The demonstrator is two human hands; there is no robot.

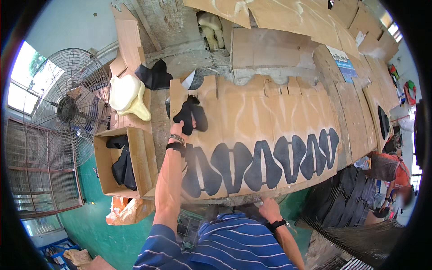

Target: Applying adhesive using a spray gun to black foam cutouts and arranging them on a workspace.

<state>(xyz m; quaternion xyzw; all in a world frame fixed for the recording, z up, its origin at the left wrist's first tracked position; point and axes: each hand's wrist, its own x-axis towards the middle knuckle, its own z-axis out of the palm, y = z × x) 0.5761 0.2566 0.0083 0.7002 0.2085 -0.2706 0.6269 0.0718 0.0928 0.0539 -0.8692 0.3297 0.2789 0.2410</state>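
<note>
My left hand (178, 128) is closed on a black saddle-shaped cover piece (184, 118) at the left end of the cardboard-covered table (252, 114). Its other half looks smeared by motion. Along the table's front edge lies a row of several flat black cover pieces (231, 166), each two-lobed with a slot down the middle, turned alternately. Below that edge, near my body, my right hand (270, 210) is curled closed. Something small and pale shows at its fingertips, too small to make out.
Left of the table, an open cardboard box (100, 166) holds black pieces. Cream foam saddles (128, 96) and a black cover (154, 75) lie behind it. A large fan (67, 109) stands far left. At right are a dark mesh (360, 236) and another person (396, 173).
</note>
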